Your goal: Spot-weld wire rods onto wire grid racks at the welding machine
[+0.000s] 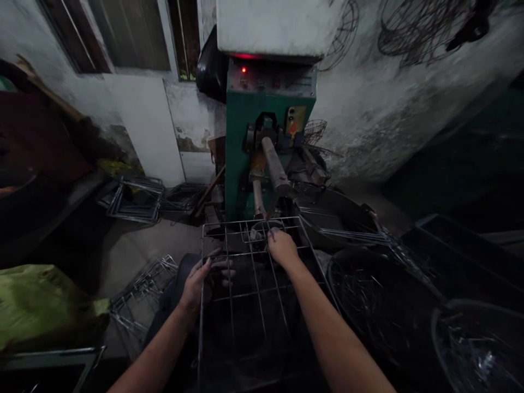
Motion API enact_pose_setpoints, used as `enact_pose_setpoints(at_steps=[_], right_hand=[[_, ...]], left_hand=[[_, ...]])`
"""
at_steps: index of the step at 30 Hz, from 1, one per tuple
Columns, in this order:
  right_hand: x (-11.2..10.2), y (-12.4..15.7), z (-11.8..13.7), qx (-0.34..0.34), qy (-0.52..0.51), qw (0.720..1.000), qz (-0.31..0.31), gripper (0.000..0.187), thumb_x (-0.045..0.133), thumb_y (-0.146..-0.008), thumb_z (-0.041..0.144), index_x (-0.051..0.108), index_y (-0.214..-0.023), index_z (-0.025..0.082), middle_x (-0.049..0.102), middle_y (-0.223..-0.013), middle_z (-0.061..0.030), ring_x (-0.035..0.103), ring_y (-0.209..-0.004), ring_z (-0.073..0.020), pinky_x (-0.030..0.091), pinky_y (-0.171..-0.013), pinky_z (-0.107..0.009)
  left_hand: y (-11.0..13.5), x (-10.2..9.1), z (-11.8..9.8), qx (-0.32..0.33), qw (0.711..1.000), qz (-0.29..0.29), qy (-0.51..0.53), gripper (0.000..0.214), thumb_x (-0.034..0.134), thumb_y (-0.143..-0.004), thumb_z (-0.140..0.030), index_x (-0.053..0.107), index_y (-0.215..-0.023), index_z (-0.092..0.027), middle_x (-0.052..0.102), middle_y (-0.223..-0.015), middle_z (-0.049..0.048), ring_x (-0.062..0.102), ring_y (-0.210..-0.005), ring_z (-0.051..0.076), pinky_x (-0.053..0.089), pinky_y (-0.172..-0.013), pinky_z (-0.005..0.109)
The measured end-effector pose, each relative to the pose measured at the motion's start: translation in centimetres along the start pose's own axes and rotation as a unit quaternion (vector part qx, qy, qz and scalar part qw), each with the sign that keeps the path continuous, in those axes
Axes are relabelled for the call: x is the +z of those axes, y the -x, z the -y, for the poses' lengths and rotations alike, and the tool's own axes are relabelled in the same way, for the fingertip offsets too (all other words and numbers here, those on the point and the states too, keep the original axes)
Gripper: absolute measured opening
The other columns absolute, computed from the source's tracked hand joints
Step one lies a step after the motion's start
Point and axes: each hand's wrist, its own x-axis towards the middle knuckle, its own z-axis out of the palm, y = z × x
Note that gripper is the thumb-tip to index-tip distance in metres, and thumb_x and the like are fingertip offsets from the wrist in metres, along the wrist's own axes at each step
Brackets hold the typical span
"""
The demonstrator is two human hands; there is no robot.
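A wire grid rack (254, 278) lies flat in front of me, its far edge under the arms of a green welding machine (266, 136). My left hand (202, 281) grips the rack's left edge, fingers curled through the wires. My right hand (281, 245) is closed on wires near the rack's far end, just below the machine's upper metal arm (275, 166). A red light glows on the machine's panel.
Stacks of finished wire racks (135, 196) lie on the floor to the left, more (139, 300) near my left arm. Dark tubs of wire pieces (380, 305) stand to the right. A green bag (41, 300) sits at lower left. Wire baskets hang on the wall.
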Motion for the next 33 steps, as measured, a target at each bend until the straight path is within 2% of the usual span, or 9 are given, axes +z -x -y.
enact_pose_setpoints(at_steps=[4, 7, 11, 15, 20, 25, 33], right_hand=[[-0.2, 0.3, 0.4, 0.018, -0.006, 1.0, -0.002, 0.029, 0.032, -0.095, 0.024, 0.059, -0.099, 0.016, 0.068, -0.092, -0.0104, 0.063, -0.089, -0.0203, 0.04, -0.068, -0.026], [-0.4, 0.6, 0.3, 0.016, -0.015, 1.0, 0.001, 0.029, 0.032, -0.095, 0.025, 0.06, -0.098, 0.017, 0.068, -0.092, -0.0095, 0.063, -0.09, -0.0202, 0.039, -0.068, -0.026], [-0.5, 1.2, -1.2, 0.025, -0.011, 1.0, -0.006, 0.027, 0.034, -0.094, 0.024, 0.06, -0.096, 0.017, 0.068, -0.094, -0.009, 0.062, -0.09, -0.0189, 0.039, -0.069, -0.025], [-0.2, 1.3, -2.6, 0.032, -0.011, 0.999, -0.028, 0.027, 0.034, -0.094, 0.023, 0.06, -0.096, 0.016, 0.067, -0.094, -0.0091, 0.062, -0.09, -0.018, 0.038, -0.069, -0.024], [0.1, 1.6, -3.5, 0.034, -0.015, 0.998, -0.041, 0.027, 0.034, -0.094, 0.023, 0.06, -0.094, 0.016, 0.067, -0.089, -0.0088, 0.062, -0.086, -0.0179, 0.037, -0.067, -0.024], [0.1, 1.6, -5.0, 0.046, -0.018, 0.997, -0.056, 0.027, 0.035, -0.094, 0.021, 0.061, -0.094, 0.016, 0.067, -0.091, -0.0092, 0.061, -0.086, -0.0178, 0.037, -0.068, -0.024], [0.3, 0.3, -5.9, 0.089, -0.028, 0.994, -0.057, 0.03, 0.035, -0.093, 0.022, 0.062, -0.099, 0.014, 0.067, -0.095, -0.0107, 0.062, -0.091, -0.0192, 0.039, -0.071, -0.025]], left_hand=[[0.1, -0.2, 0.0, -0.006, 1.0, 0.014, -0.009, 0.056, 0.061, -0.082, -0.031, 0.042, -0.133, -0.014, 0.069, -0.096, 0.0168, 0.067, -0.08, 0.029, 0.053, -0.061, 0.036], [0.2, -0.1, 0.1, 0.0, 1.0, 0.017, -0.014, 0.059, 0.06, -0.083, -0.03, 0.038, -0.135, -0.014, 0.069, -0.093, 0.0162, 0.067, -0.079, 0.029, 0.053, -0.059, 0.036], [-0.1, 0.4, 0.4, -0.017, 0.999, 0.043, 0.003, 0.062, 0.06, -0.083, -0.031, 0.033, -0.137, -0.014, 0.068, -0.094, 0.0172, 0.067, -0.079, 0.03, 0.052, -0.058, 0.037], [-0.6, 1.0, 0.4, -0.03, 0.998, 0.062, -0.012, 0.057, 0.057, -0.085, -0.031, 0.037, -0.134, -0.012, 0.068, -0.096, 0.0194, 0.068, -0.078, 0.031, 0.053, -0.06, 0.042], [-1.0, 1.2, 0.5, -0.046, 0.996, 0.07, -0.008, 0.051, 0.057, -0.085, -0.03, 0.041, -0.13, -0.012, 0.068, -0.096, 0.0195, 0.068, -0.078, 0.03, 0.053, -0.06, 0.039], [-2.6, 1.7, 1.0, -0.079, 0.991, 0.109, -0.001, 0.045, 0.058, -0.085, -0.031, 0.047, -0.124, -0.013, 0.068, -0.097, 0.0191, 0.068, -0.08, 0.03, 0.053, -0.061, 0.039], [-5.3, 2.1, 1.1, -0.075, 0.988, 0.135, -0.026, 0.045, 0.059, -0.083, -0.033, 0.047, -0.121, -0.011, 0.068, -0.095, 0.0196, 0.068, -0.079, 0.032, 0.053, -0.06, 0.041]])
